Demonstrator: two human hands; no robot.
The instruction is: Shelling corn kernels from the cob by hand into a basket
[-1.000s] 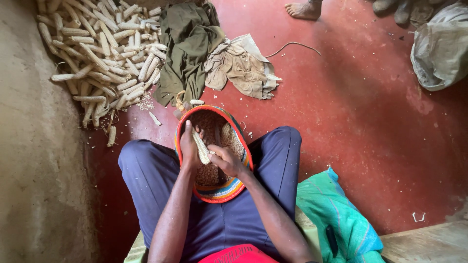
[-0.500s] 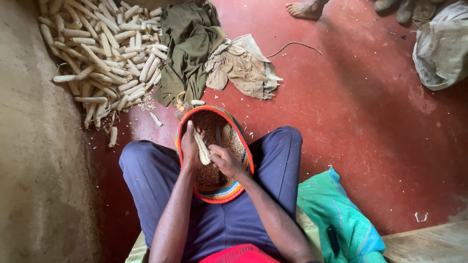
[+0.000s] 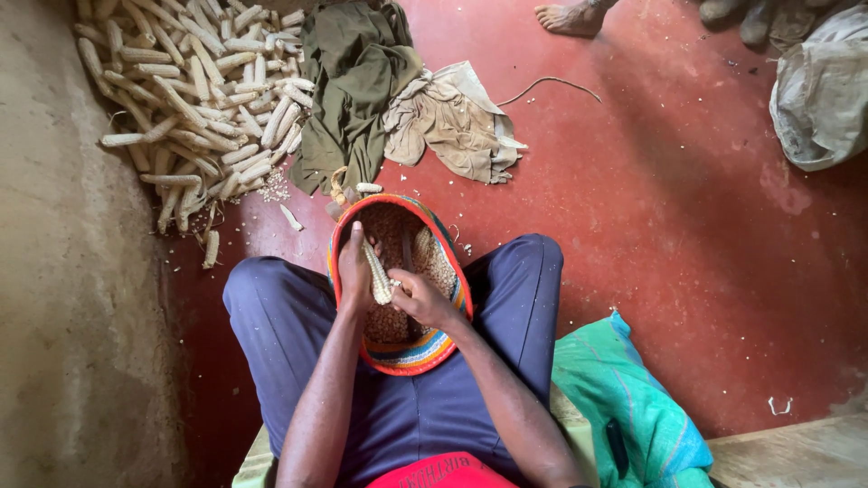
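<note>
A round woven basket (image 3: 409, 357) with a red, orange and blue rim rests in my lap between my knees, holding loose maize kernels (image 3: 394, 321). My left hand (image 3: 352, 271) is wrapped around a pale maize cob (image 3: 376, 271) held over the basket. My right hand (image 3: 422, 298) grips the near end of the same cob, thumb pressed against it.
A heap of bare cobs (image 3: 185, 99) lies on the floor at upper left beside a plastered wall (image 3: 63, 298). Olive and tan cloths (image 3: 398, 99) lie beyond the basket. Another person's bare foot (image 3: 568, 18) and a grey sack (image 3: 825, 86) are farther off. A teal sack (image 3: 624, 407) sits at my right.
The hands and cob have stayed almost in place over the basket; the view has shifted very slightly.
</note>
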